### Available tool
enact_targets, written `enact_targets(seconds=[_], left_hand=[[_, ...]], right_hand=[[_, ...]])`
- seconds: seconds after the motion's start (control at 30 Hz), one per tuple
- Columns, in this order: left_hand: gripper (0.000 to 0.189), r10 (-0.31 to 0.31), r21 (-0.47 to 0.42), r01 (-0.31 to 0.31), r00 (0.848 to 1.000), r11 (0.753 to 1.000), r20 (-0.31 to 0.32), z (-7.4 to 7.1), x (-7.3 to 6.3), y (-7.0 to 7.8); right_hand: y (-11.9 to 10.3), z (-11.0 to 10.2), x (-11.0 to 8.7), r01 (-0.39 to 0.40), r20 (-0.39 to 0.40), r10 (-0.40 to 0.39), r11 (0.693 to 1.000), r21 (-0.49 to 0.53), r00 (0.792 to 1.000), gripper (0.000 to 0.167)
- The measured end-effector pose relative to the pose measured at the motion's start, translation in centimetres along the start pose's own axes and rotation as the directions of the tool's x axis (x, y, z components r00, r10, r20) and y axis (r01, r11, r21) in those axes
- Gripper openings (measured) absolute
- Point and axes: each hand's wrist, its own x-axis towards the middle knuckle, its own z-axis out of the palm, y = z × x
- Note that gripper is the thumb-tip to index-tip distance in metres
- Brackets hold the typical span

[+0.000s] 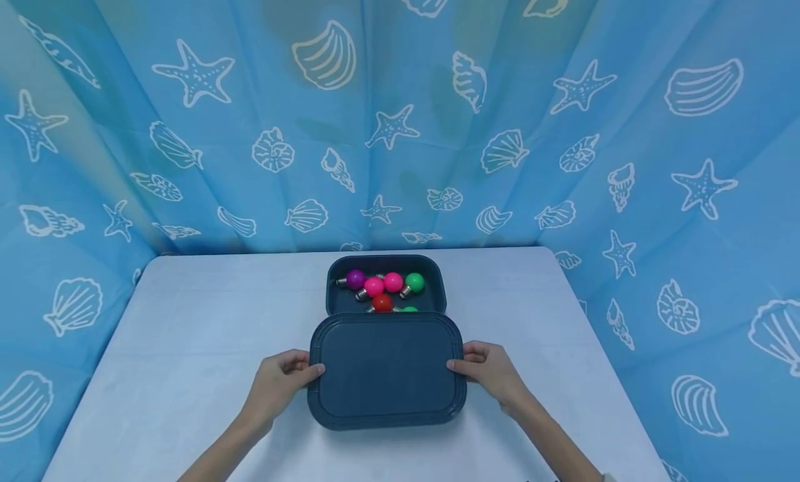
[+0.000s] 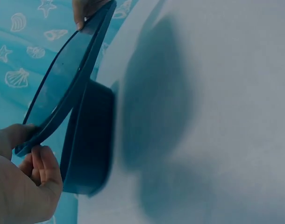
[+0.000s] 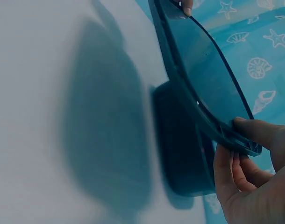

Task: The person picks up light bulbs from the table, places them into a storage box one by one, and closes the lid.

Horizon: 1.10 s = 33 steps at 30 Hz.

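Both hands hold a dark blue rectangular lid [image 1: 387, 371] by its short ends, thumbs on top and fingers beneath. My left hand [image 1: 284, 381] pinches the left end, and my right hand [image 1: 490, 371] pinches the right end. Behind the lid, a dark blue box [image 1: 431, 303] stands on the table, its near part hidden in the head view. Several bulbs with metal screw bases lie in it: a purple bulb [image 1: 355, 279], pink bulbs [image 1: 393, 282], a red bulb [image 1: 382, 303] and green bulbs [image 1: 414, 282]. In the left wrist view the lid [image 2: 63, 88] is tilted above the table, in front of the box [image 2: 93, 140].
A white table [image 1: 219, 315] carries the box near its far edge. Blue curtains [image 1: 387, 169] with white shells and starfish hang behind the table and along both sides. The lid casts a shadow on the tabletop [image 3: 30, 140] in the right wrist view.
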Motion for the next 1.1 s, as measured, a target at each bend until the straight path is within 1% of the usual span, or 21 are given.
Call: enact_targets(seconds=[0.1,0.23,0.37,0.47,0.6,0.73,0.83,0.9,0.97,1.0,1.1], left_hand=[[0.026,0.05,0.024,-0.05,0.999,0.998,-0.008,0.0,0.4,0.6],[0.026,0.122,0.066,-0.119,0.992,0.991,-0.045,0.2,0.8,1.2],[0.024,0.187,0.085,-0.179,0.978,0.98,-0.096,0.5,1.1,1.5],[0.021,0.241,0.097,-0.229,0.962,0.969,-0.13,0.8,1.3,1.6],[0.021,0.314,0.138,-0.292,0.931,0.947,-0.188,0.9,1.5,1.9],[0.022,0.378,0.162,-0.347,0.896,0.924,-0.234,0.9,2.0,2.3],[0.023,0.415,0.153,-0.387,0.874,0.909,-0.253,1.0,2.3,2.7],[0.023,0.437,0.148,-0.412,0.858,0.899,-0.269,1.0,2.5,2.9],[0.022,0.464,0.141,-0.442,0.838,0.886,-0.287,1.1,2.7,3.0],[0.022,0.48,0.145,-0.458,0.826,0.877,-0.296,1.1,2.8,3.0],[0.022,0.535,0.15,-0.515,0.78,0.844,-0.324,1.2,2.9,3.0]], right_hand=[[-0.7,-0.1,0.3,0.064,-0.062,-0.067,0.996,-0.056,0.996,0.029],[-1.6,-0.2,0.7,0.15,-0.136,-0.17,0.978,-0.147,0.976,0.028],[-2.3,-0.2,0.7,0.193,-0.187,-0.236,0.956,-0.222,0.954,0.03],[-2.6,-0.1,0.8,0.206,-0.225,-0.267,0.943,-0.261,0.937,0.032],[-3.1,0.3,0.9,0.254,-0.271,-0.331,0.925,-0.281,0.904,0.033],[-3.5,0.9,1.2,0.311,-0.326,-0.395,0.908,-0.282,0.859,0.033],[-3.6,1.2,1.6,0.338,-0.374,-0.424,0.9,-0.273,0.825,0.032],[-3.7,1.3,1.9,0.366,-0.395,-0.45,0.89,-0.274,0.801,0.032],[-3.8,1.5,2.1,0.398,-0.411,-0.482,0.875,-0.277,0.774,0.031],[-3.9,1.6,2.2,0.419,-0.418,-0.504,0.863,-0.281,0.756,0.031],[-4.1,1.8,2.3,0.484,-0.429,-0.571,0.821,-0.303,0.7,0.032]])
